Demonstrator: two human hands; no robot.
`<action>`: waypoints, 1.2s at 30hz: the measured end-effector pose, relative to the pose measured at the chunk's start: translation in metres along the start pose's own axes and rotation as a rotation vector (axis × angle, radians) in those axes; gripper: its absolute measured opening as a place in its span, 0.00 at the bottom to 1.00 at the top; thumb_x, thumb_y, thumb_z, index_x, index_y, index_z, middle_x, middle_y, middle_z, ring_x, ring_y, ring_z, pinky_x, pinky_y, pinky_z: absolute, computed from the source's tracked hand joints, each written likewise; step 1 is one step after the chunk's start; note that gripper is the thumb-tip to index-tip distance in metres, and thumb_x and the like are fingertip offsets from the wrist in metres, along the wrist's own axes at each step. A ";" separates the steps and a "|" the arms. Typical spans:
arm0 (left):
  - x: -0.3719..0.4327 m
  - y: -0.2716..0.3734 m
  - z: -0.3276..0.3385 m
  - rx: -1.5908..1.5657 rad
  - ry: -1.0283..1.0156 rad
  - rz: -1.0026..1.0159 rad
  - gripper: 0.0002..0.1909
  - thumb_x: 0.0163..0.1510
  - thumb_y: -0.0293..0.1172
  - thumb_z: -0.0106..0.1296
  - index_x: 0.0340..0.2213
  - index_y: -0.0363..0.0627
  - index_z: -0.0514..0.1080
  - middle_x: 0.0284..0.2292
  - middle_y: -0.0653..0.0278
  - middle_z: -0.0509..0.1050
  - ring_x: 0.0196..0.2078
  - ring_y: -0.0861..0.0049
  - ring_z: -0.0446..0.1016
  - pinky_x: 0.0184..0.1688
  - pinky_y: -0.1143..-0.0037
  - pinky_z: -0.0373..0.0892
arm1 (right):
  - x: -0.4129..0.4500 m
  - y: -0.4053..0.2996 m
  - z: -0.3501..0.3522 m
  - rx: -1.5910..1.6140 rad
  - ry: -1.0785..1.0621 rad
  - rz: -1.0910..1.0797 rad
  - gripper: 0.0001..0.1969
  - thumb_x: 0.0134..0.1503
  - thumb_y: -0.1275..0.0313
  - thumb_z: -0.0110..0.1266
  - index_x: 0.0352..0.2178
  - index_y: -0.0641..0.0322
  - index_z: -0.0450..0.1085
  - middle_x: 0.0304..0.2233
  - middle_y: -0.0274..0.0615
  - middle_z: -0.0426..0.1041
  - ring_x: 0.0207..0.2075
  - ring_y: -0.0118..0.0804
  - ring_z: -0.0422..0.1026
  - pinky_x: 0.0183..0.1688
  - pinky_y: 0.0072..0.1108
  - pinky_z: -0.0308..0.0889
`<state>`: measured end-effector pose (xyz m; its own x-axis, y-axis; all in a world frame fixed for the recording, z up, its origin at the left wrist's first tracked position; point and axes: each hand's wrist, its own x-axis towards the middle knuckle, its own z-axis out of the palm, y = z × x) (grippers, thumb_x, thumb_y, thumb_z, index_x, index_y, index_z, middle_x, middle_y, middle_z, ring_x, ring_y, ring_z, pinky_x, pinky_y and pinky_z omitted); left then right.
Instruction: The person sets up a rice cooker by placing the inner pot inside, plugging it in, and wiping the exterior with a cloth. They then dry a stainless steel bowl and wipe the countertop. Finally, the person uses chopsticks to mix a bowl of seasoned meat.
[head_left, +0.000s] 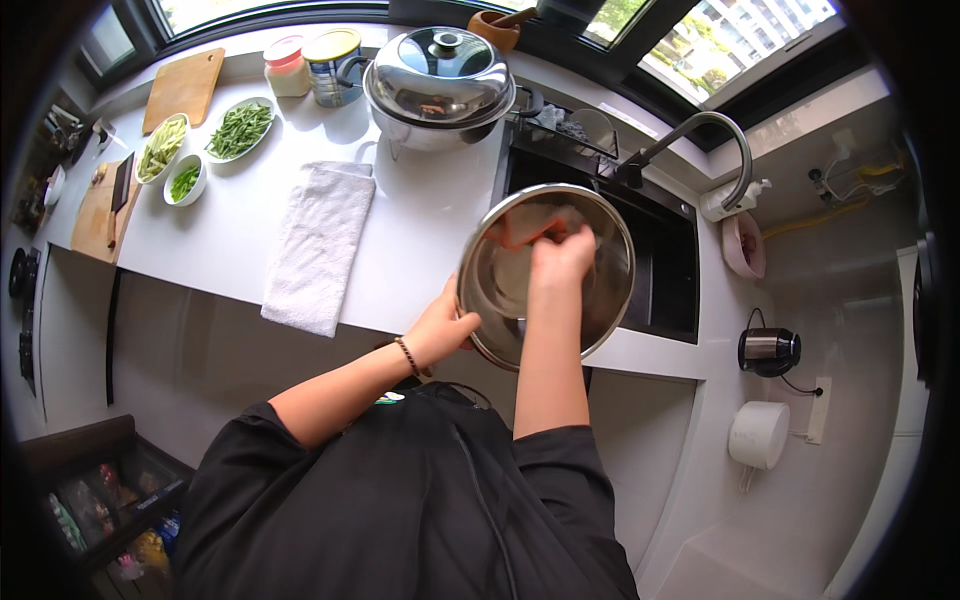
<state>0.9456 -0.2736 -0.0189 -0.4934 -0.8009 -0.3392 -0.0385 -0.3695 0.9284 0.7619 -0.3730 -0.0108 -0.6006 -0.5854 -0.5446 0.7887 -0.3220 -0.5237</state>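
My left hand (442, 326) grips the near-left rim of a large stainless steel bowl (619, 300), thumb over the edge. The bowl is tilted with its opening toward me, in front of the black sink (664, 277) and the counter's edge. Inside it, my right hand (564, 255) presses a white and orange cloth (525, 223) against the far wall. The cloth is blurred and partly hidden by my fingers. A folded white towel (319, 240) lies on the white counter (409, 247), left of the bowl.
A lidded steel pot (439, 90) stands behind the towel. The faucet (739, 150) arches over the sink's right side. Farther left are green beans on a plate (240, 130), two bowls of cut vegetables, and a knife (120, 187) on a cutting board (90, 217). An electric kettle (769, 351) stands right.
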 end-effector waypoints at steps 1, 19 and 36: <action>-0.002 0.001 0.002 0.041 0.010 -0.010 0.38 0.47 0.25 0.43 0.58 0.44 0.40 0.32 0.59 0.68 0.28 0.78 0.69 0.27 0.77 0.73 | -0.008 0.019 0.006 -0.099 -0.001 -0.029 0.17 0.55 0.72 0.38 0.46 0.65 0.59 0.42 0.42 0.66 0.40 0.41 0.66 0.47 0.33 0.64; -0.002 0.033 -0.053 -0.083 -0.049 -0.150 0.20 0.48 0.27 0.44 0.45 0.39 0.60 0.30 0.61 0.72 0.28 0.78 0.75 0.27 0.78 0.74 | -0.020 -0.018 0.005 -2.156 -0.868 -1.811 0.10 0.42 0.75 0.48 0.29 0.61 0.70 0.35 0.44 0.64 0.37 0.44 0.65 0.35 0.27 0.66; 0.006 0.014 -0.072 0.022 0.049 -0.097 0.29 0.50 0.28 0.41 0.54 0.47 0.49 0.40 0.61 0.69 0.36 0.75 0.73 0.33 0.75 0.74 | -0.048 -0.001 -0.104 -0.206 -0.608 0.904 0.24 0.53 0.64 0.39 0.50 0.63 0.57 0.42 0.53 0.68 0.36 0.51 0.71 0.24 0.41 0.69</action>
<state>1.0048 -0.3180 -0.0191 -0.4436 -0.7840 -0.4342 -0.1030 -0.4367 0.8937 0.7760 -0.2678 -0.0521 0.3944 -0.8280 -0.3986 0.8330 0.5053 -0.2254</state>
